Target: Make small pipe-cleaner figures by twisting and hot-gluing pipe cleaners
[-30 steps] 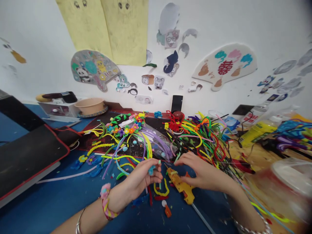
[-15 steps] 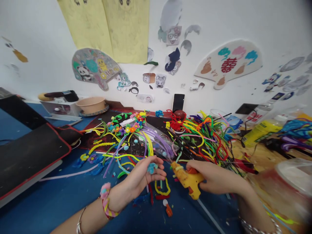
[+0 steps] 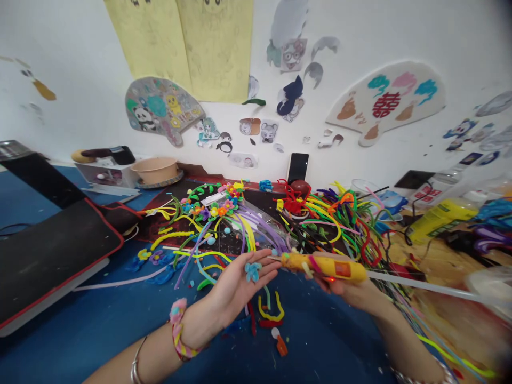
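Note:
My left hand (image 3: 236,288) is palm up with its fingers nearly straight, holding a small light-blue pipe-cleaner flower (image 3: 252,272) that rests on the palm side of the fingers. My right hand (image 3: 344,290) is wrapped round a yellow hot glue gun (image 3: 320,265), turned on its side. Its nozzle points left, close to my left fingertips; I cannot tell whether they touch. A clear glue stick (image 3: 420,284) sticks out from its rear. Behind my hands lie purple pipe cleaners (image 3: 262,229) and a cluster of colourful pipe-cleaner flowers (image 3: 218,205).
More pipe cleaners (image 3: 336,213) are heaped at the back right, near a yellow bottle (image 3: 442,218). A phone (image 3: 298,168) leans on the wall. A black stand with red edging (image 3: 60,250) occupies the left. Bent yellow pipe cleaner (image 3: 272,317) and an orange scrap (image 3: 281,345) lie in front.
My right hand has rolled the glue gun from handle-down onto its side, and its nozzle has come nearer my left fingers. My left hand has turned its palm further up, exposing the blue flower.

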`<state>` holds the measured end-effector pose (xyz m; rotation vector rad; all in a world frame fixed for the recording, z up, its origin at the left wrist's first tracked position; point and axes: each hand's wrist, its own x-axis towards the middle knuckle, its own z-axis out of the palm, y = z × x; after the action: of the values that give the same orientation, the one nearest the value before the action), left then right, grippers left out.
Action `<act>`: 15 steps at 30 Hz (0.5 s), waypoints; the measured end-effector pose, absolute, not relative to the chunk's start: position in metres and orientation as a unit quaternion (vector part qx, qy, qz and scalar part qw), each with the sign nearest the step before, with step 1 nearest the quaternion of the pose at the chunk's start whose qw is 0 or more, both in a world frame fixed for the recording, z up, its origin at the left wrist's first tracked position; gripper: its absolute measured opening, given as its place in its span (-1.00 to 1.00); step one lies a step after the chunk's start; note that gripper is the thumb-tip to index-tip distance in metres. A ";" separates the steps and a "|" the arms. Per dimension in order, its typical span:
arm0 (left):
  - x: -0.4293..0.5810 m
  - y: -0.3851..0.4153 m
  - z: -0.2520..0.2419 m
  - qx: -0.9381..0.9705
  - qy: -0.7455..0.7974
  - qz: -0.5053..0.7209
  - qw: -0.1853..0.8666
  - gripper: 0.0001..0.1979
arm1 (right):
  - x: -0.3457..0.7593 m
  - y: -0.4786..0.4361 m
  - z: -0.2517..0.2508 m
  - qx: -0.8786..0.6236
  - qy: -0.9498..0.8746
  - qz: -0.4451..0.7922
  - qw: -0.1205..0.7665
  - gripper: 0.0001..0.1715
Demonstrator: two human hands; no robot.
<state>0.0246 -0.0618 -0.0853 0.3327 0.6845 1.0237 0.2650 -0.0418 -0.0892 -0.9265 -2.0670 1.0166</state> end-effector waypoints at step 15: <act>0.025 -0.067 -0.084 0.175 0.341 0.495 0.780 -0.76 | 0.242 -0.052 -0.107 -0.406 -0.780 0.346 0.328 -0.42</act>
<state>0.0246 -0.0666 -0.0841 0.3784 0.7363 1.0707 0.2421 -0.0524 -0.1069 -1.0625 -2.0423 0.9062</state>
